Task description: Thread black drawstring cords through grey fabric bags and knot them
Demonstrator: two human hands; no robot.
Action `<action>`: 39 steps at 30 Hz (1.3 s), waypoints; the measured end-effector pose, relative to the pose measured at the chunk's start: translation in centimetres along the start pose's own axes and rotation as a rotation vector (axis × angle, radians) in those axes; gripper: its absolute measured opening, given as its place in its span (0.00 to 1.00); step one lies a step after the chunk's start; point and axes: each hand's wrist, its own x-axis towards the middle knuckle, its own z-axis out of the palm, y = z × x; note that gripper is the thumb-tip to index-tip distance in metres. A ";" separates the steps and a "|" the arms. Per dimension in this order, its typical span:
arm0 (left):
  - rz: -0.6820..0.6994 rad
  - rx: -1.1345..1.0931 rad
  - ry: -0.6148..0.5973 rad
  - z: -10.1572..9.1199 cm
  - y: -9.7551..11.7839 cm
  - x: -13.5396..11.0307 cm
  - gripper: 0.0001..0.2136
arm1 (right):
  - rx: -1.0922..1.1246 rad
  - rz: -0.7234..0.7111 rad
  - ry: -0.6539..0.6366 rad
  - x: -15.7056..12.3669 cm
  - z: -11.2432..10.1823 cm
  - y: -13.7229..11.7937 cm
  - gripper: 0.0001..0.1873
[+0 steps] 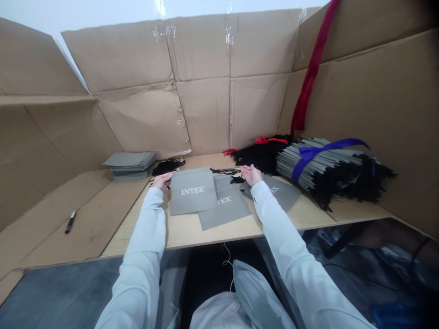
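My left hand is closed on the upper left edge of a flat grey fabric pouch printed INTEX. This pouch partly covers another grey INTEX pouch lying on the board. My right hand is raised to the right of them, its fingers pinched together. A thin line shows at those fingertips, too small to make out. Black cords stretch across the board between the front pouch and my right hand. Under my right wrist lies a further grey pouch, its print partly hidden by my sleeve.
A stack of grey pouches and a heap of black cord stand at the left back. Bundles of black cords and of pouches tied with purple ribbon lie right. A marker rests left. Cardboard walls enclose the table.
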 end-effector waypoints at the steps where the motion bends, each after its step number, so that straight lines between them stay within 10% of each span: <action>1: 0.005 0.003 0.002 0.3 0.2 -0.1 0.18 | -0.048 0.045 -0.007 -0.1 0.2 0.5 0.14; 9: -0.001 0.038 -0.028 3.0 -0.1 -0.6 0.17 | -0.403 0.064 -0.099 -0.8 1.4 1.7 0.09; 16: -0.037 0.039 -0.038 5.1 -1.2 -0.8 0.17 | -0.502 -0.103 -0.510 -2.7 2.5 2.1 0.11; 39: -0.070 0.053 -0.161 4.8 -1.9 -0.4 0.17 | -0.331 -0.233 -0.232 -1.4 1.5 1.3 0.07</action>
